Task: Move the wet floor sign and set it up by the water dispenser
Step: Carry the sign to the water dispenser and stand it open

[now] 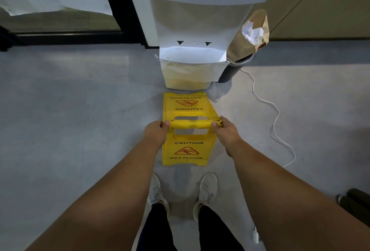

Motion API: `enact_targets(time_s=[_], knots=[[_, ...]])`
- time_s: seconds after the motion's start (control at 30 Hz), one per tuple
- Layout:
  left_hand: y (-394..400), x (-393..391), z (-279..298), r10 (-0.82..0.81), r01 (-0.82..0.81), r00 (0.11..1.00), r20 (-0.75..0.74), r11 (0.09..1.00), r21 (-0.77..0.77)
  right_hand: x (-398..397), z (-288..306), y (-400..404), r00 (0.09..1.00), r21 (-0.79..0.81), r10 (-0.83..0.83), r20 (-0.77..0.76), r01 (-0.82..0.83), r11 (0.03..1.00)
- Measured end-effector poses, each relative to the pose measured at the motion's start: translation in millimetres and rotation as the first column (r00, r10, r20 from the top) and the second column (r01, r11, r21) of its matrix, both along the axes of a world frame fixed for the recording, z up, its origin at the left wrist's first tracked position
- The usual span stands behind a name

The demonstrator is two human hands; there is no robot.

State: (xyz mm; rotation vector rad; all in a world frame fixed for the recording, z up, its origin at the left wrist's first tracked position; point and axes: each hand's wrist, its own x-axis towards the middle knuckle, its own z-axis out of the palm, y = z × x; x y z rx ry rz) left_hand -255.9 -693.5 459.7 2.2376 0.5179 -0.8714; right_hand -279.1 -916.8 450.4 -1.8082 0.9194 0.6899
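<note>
The yellow wet floor sign (pixel 187 150) stands on the grey floor with its two panels spread apart, one towards me and one towards the white water dispenser (pixel 200 20). Its far panel ends just short of the dispenser's base. My left hand (pixel 157 130) grips the left end of the sign's top handle bar. My right hand (pixel 225 130) grips the right end of the same bar. Both near and far panels read CAUTION WET FLOOR.
A dark bin (pixel 230 70) lined with a brown paper bag (pixel 248 34) of crumpled paper stands right of the dispenser. A white cable (pixel 274 122) snakes over the floor on the right. My shoes (pixel 207 190) are just behind the sign. A dark door frame (pixel 128 10) rises at left.
</note>
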Motion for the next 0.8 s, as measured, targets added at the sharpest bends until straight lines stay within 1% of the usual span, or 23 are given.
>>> enact_targets(time_s=[0.1, 0.4, 0.6, 0.8], knots=[[1.8, 2.1, -0.4, -0.052, 0.052, 0.999, 0.015, 0.998, 0.020, 0.9, 0.7, -0.6, 1.000, -0.014, 0.013, -0.002, -0.014, 1.000], [1.9, 1.8, -0.3, -0.118, 0.116, 0.992, 0.032, 0.992, 0.056, 1.4, 1.9, -2.0, 0.999, -0.030, 0.037, -0.009, -0.037, 0.999], [2.7, -0.6, -2.1, -0.104, 0.102, 0.994, 0.040, 0.994, 0.032, -0.6, 4.0, -2.6, 0.998, -0.039, 0.058, -0.013, -0.058, 0.998], [-0.2, -0.5, -0.5, -0.073, 0.073, 0.997, 0.016, 0.997, 0.011, 0.9, 4.0, 0.1, 0.999, -0.029, 0.033, -0.020, -0.034, 0.999]])
